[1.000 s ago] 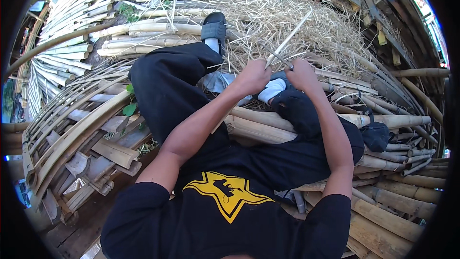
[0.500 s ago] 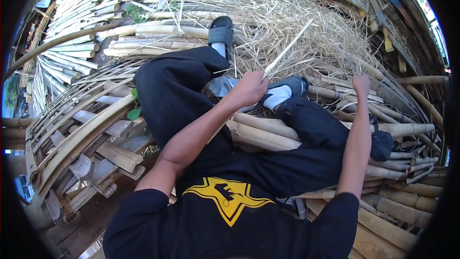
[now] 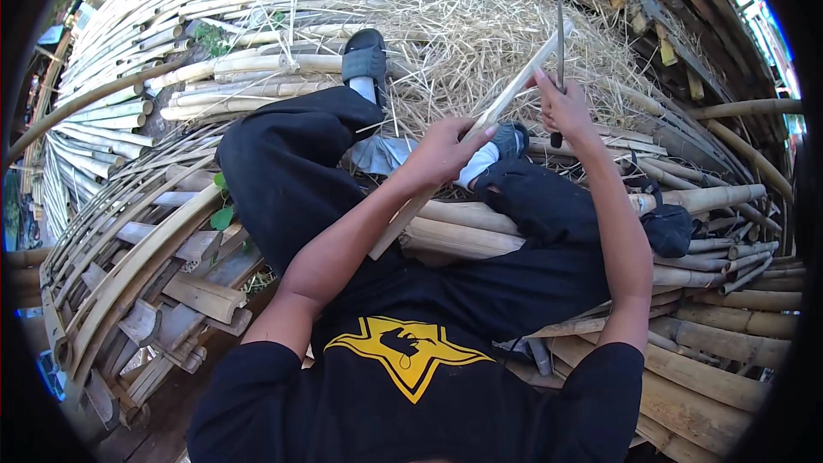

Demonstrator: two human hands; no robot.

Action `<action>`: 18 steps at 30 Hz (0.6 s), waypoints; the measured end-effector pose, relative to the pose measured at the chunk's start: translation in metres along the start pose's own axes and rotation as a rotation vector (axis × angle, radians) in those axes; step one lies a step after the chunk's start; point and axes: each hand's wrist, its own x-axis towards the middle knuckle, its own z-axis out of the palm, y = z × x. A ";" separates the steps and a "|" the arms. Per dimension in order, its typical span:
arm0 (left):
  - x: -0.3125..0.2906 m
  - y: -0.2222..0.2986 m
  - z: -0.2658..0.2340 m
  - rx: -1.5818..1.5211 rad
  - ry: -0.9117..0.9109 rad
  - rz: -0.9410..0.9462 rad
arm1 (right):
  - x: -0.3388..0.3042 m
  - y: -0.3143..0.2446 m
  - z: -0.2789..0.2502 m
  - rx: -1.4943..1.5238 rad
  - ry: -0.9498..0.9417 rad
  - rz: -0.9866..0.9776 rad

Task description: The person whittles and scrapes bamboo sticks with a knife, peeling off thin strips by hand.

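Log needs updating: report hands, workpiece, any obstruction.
Left hand gripping split-bamboo strip. Right hand gripping knife, overlapping strip's far end in view, contact unclear. Straw-like shavings beyond; no obstruction seen.

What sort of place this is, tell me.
Likely an outdoor bamboo work yard: poles lie in piles, straw-like shavings cover the ground, and the left hand holds a pale strip.

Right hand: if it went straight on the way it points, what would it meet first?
Probably the upper part of the pale strip in the left hand. The right hand, holding a knife, points up and slightly left. Its fingers look close to that strip; depth is unclear.
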 end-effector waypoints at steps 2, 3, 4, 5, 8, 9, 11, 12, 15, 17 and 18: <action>-0.002 0.003 0.001 -0.104 -0.143 -0.037 | -0.005 0.009 -0.001 0.054 -0.005 -0.004; -0.005 0.005 0.001 -0.113 -0.165 -0.009 | -0.006 0.013 0.001 0.152 0.002 0.000; -0.005 0.006 0.003 -0.116 -0.165 -0.009 | -0.007 0.016 0.003 0.250 0.009 0.004; -0.004 0.006 0.004 -0.155 -0.213 -0.062 | -0.008 0.018 0.004 0.303 0.003 -0.008; -0.004 0.005 0.007 -0.261 -0.266 -0.104 | -0.012 0.019 0.013 0.301 -0.034 -0.010; -0.003 0.003 0.008 -0.334 -0.270 -0.090 | -0.013 0.019 0.018 0.306 -0.037 -0.011; -0.002 0.000 0.009 -0.360 -0.291 -0.078 | -0.018 0.018 0.026 0.282 -0.106 0.017; -0.001 -0.002 0.010 -0.388 -0.314 -0.063 | -0.019 0.017 0.029 0.287 -0.110 0.014; 0.003 -0.009 0.012 -0.347 -0.248 -0.117 | -0.021 0.018 0.037 0.152 -0.140 0.029; 0.005 -0.011 0.012 -0.340 -0.210 -0.153 | -0.019 0.019 0.031 0.101 -0.129 0.047; 0.004 -0.010 0.013 -0.325 -0.165 -0.157 | -0.019 0.021 0.025 0.047 -0.117 0.071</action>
